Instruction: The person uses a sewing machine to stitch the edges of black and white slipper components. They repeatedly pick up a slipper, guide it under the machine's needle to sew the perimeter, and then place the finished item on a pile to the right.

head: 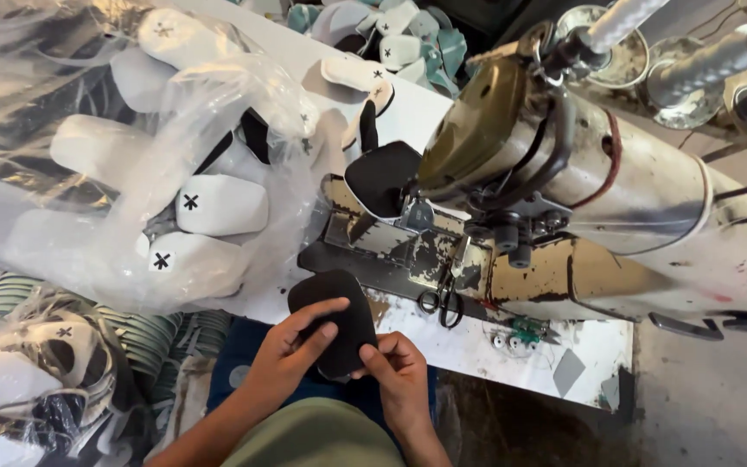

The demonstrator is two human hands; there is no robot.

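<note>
Up and to the left of the hands, a clear bag [131, 147] of white cut pieces marked with black crosses lies on the table [512, 346]. The left hand [291, 346] is closed on a black oval piece [335, 320], thumb and forefinger laid across its face; the right hand [399, 372] pinches its lower right edge, so both grip it just off the table's near edge. The step in hand looks like readying this piece for stitching. Above the hands a second black piece [382, 177] sits at the sewing machine [564, 173], and small scissors [443, 298] lie up and to the right. The next move likely calls for lifting the piece level and aligning it under the machine head.
</note>
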